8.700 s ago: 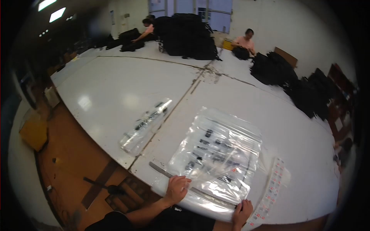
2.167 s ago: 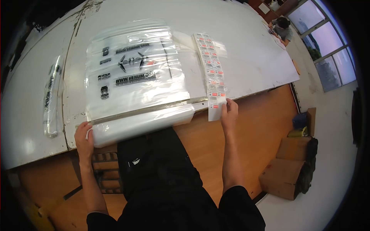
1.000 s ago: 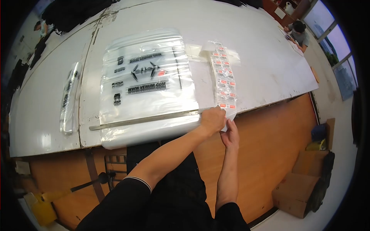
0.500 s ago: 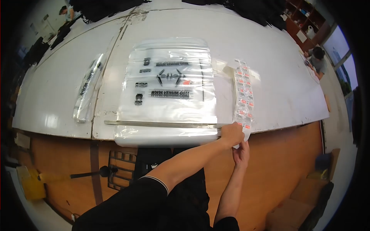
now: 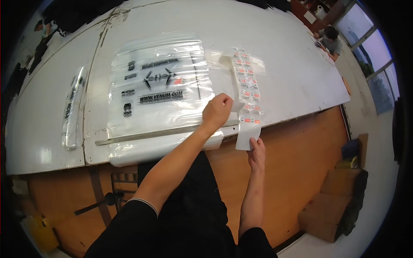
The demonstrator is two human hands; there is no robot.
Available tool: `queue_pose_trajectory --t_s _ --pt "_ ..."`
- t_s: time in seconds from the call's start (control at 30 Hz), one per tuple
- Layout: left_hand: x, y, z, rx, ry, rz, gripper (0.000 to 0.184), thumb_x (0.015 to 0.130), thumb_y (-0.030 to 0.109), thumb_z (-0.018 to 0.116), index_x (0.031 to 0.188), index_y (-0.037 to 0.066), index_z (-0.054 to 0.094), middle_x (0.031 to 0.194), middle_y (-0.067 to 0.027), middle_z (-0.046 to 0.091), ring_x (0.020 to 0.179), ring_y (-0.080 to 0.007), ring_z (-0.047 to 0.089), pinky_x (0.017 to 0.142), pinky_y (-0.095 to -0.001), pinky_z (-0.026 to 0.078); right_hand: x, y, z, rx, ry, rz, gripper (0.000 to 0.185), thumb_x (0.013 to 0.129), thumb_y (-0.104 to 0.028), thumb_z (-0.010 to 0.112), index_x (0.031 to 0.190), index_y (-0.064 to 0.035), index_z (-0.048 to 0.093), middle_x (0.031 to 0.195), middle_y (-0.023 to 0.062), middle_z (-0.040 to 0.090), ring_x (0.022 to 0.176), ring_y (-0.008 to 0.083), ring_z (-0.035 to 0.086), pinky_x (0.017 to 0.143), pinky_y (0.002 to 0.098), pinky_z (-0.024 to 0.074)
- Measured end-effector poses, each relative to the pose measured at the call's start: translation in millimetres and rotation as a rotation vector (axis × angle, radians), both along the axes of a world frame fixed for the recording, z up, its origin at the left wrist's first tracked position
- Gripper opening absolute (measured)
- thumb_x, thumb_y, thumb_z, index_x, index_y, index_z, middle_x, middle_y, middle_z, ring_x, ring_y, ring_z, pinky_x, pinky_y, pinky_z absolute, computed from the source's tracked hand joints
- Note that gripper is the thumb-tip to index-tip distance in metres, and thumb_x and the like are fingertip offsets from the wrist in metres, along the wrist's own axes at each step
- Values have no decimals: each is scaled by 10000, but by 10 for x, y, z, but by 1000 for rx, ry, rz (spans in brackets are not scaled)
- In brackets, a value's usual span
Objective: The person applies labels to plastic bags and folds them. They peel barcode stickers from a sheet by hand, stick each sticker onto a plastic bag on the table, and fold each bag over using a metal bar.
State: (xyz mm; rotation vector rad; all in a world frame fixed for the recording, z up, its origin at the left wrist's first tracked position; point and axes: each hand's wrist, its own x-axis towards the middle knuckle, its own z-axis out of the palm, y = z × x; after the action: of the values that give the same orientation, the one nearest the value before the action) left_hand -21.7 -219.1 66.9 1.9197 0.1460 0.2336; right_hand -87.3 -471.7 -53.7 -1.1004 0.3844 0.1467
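A long strip of stickers [image 5: 247,84], printed in black and red, runs over the table toward its front edge. My right hand [image 5: 257,152] pinches the strip's bare white backing [image 5: 248,134], which hangs past the edge. To the left of the strip, my left hand [image 5: 217,111] is closed, and a small pale sticker [image 5: 236,105] sticks out from its fingers. Beside that hand lies a stack of clear plastic bags [image 5: 150,114] with black VENUM print. Across the stack's near end rests a long thin metal bar [image 5: 146,136], partly behind my left forearm.
A narrow folded bundle of clear plastic [image 5: 72,112] lies at the left on the white table [image 5: 284,56]. Black cloth [image 5: 81,15] is heaped at the far side. Another person [image 5: 330,41] sits at the right. Cardboard boxes [image 5: 329,210] stand on the floor.
My left hand has moved up and left, away from the strip, with a small sticker in it. The right hand still holds the backing, now showing more white. The view has shifted right.
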Motion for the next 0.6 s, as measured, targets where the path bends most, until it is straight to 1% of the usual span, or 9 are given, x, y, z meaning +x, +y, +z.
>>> queue_pose_trajectory --t_s 0.07,0.13,0.23,0.27,0.37,0.47,0.5,0.57,0.6 --pt "-130 153 94 -200 65 -51 277 977 266 600 1010 16 713 940 -143 742 811 -281 731 698 -395 557 -34 -2 -17 -41 -24 -22 423 988 -122 645 1367 17 520 1251 136 640 1142 239 628 1001 387 508" --pt "-362 264 271 -401 137 -81 253 995 236 612 1057 6 697 918 -102 734 784 -205 728 673 -320 556 -110 27 -10 -367 -32 -178 402 995 -148 666 1351 -13 534 1196 87 649 1052 181 630 906 364 535" --pt "-714 378 276 -530 64 -85 220 1021 191 592 1107 6 675 935 -59 712 780 -130 711 658 -248 546 -252 70 187 -675 -205 -295 395 1019 -210 656 1349 -24 542 1125 61 661 951 143 629 800 309 535" --pt "-836 437 236 -521 60 -120 184 1026 147 582 1112 12 674 989 -52 707 810 -147 718 691 -260 560 -324 107 302 -741 -287 -313 399 1029 -234 645 1352 -22 543 1103 59 665 922 138 627 771 286 529" --pt "-1219 540 217 -556 0 -207 158 1020 99 587 1114 7 674 1038 -56 703 863 -130 707 728 -254 553 -572 557 1103 -238 -65 32 424 1067 -345 566 1346 -26 549 1040 66 678 876 143 635 691 249 514" --pt "-1367 702 175 -331 -174 -341 118 969 37 646 1067 4 703 1126 -109 697 984 -213 689 860 -312 546 -558 866 1294 116 -29 321 387 1061 -286 564 1339 -16 560 986 84 704 821 167 664 681 277 519" --pt "-1395 751 175 -215 -270 -370 113 959 33 656 1052 1 711 1138 -122 698 999 -240 687 884 -331 547 -583 866 1270 86 -29 342 415 1063 -323 551 1342 -15 553 992 84 699 833 164 658 655 271 518" --pt "-1492 800 187 -226 -215 -369 99 935 39 682 1018 1 722 1146 -137 697 1064 -286 665 941 -364 530 -514 1006 1151 73 -66 463 476 1068 -397 526 1349 -13 541 1004 85 689 857 158 647 604 259 516" --pt "-1524 799 67 -221 -278 -393 124 952 64 674 1054 6 716 1162 -135 691 1093 -291 655 971 -382 518 -525 1041 1141 32 -35 428 461 1039 -345 586 1350 -8 536 1003 78 689 879 173 657 617 271 529"
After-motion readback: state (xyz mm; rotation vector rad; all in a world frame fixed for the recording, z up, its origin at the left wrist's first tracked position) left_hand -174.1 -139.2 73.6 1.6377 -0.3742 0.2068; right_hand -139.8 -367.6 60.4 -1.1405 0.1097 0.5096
